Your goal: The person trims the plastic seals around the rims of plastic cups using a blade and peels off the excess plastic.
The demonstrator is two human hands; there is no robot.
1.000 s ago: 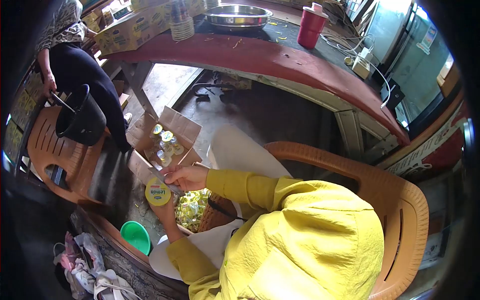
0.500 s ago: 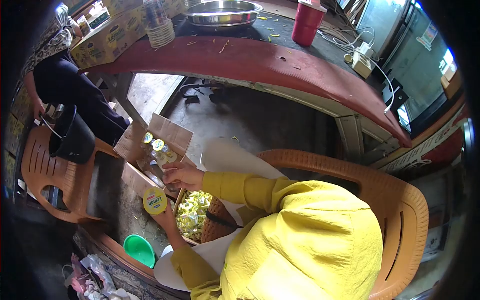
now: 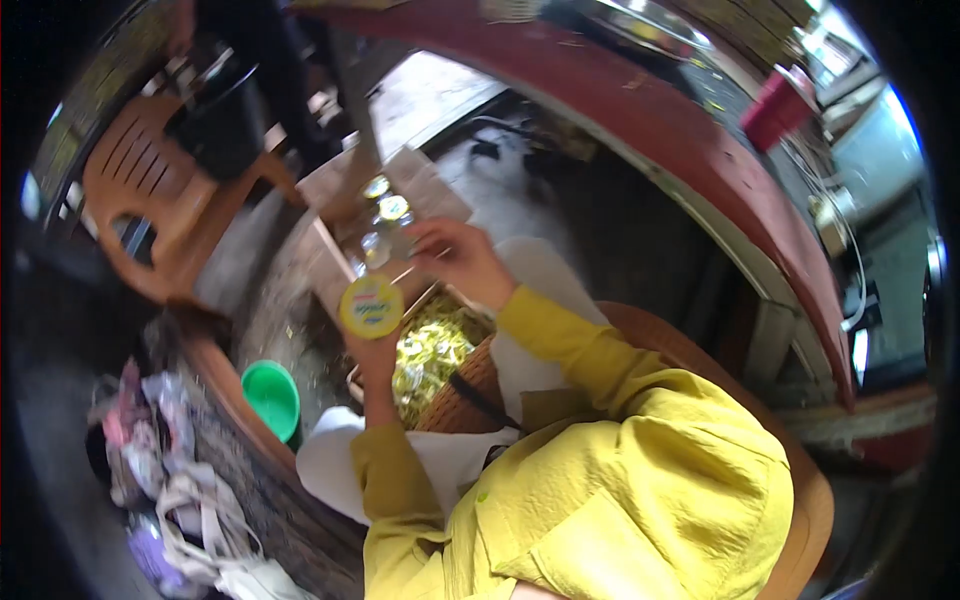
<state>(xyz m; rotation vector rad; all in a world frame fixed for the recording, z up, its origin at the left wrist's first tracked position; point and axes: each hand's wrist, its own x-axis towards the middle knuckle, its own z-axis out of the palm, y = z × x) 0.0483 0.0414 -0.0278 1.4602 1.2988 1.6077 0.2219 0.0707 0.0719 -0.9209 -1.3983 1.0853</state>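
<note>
My left hand is wrapped round a jar with a round yellow lid printed with a lemon label. Only the lid shows; the jar's body is hidden. My right hand hovers over the near right edge of an open cardboard box, its fingers bent together. Blur hides what they pinch, if anything. Inside the box stand several clear containers with yellow-and-white tops. Between my legs, next to the box, a woven basket holds many small yellow-and-clear wrapped packets.
A green bowl sits at lower left, near bags and cloth. An orange chair carries a black bucket, with another person beside it. A red-edged table curves across the back, bearing a red container.
The view has swung down and left, so the scene appears tilted and blurred. My left hand still holds the jar. My right hand has lifted slightly away from the containers.
</note>
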